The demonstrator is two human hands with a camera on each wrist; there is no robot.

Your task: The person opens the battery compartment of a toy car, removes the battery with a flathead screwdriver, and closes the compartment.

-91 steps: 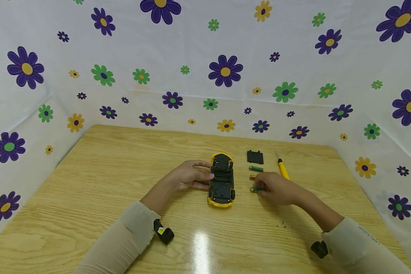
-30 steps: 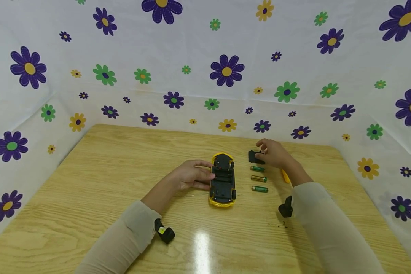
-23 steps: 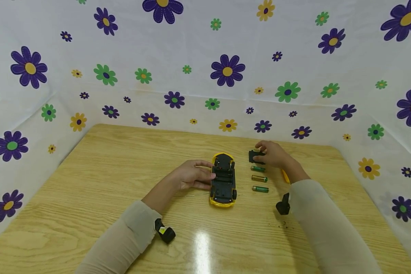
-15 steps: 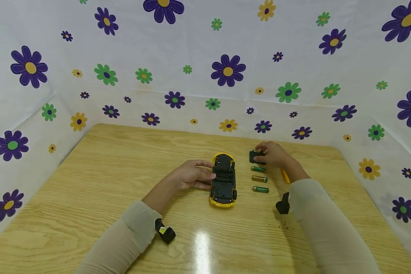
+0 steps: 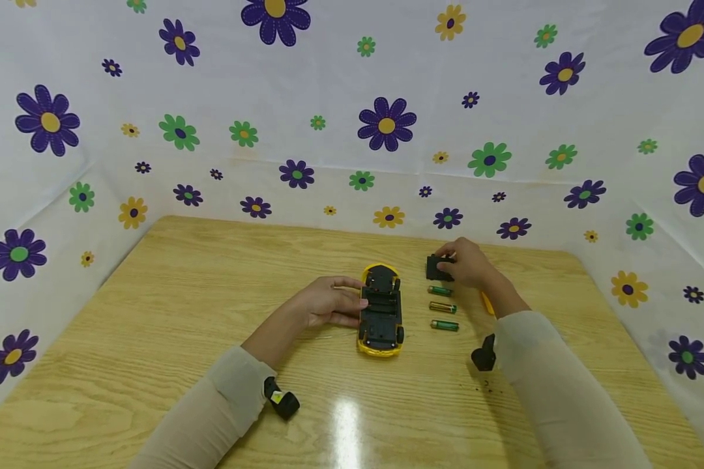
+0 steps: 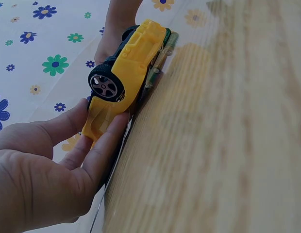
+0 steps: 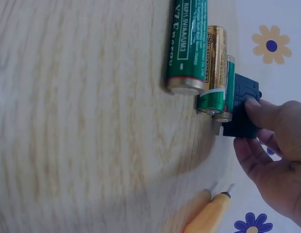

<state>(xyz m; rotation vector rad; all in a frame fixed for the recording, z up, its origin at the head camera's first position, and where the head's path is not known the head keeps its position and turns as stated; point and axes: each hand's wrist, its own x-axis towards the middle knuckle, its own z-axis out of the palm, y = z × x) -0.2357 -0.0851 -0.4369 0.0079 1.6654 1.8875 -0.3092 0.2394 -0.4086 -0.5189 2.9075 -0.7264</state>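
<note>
A yellow toy car point(image 5: 381, 331) lies upside down at the middle of the table, its black underside up and the slots of its battery compartment bare. My left hand point(image 5: 330, 302) holds its left side, thumb on the edge of the underside and fingers along the yellow body point(image 6: 137, 54). Further back on the right, my right hand point(image 5: 468, 263) pinches a black battery cover point(image 5: 437, 268) by its right end, the thumb on its face in the right wrist view. Between cover and car's right side lie two green batteries point(image 5: 444, 325) and a gold-and-green battery point(image 5: 442, 307), in a column.
A yellow-handled screwdriver point(image 7: 209, 213) lies right of the batteries, mostly hidden by my right hand in the head view. Small dark screws point(image 5: 489, 389) are scattered nearer on the right. A flowered white cloth point(image 5: 328, 143) stands behind the wooden table.
My right hand has left the nearest green battery and gone back to the battery cover, now gripping it; the cover tilts slightly. My left hand keeps its hold on the car.
</note>
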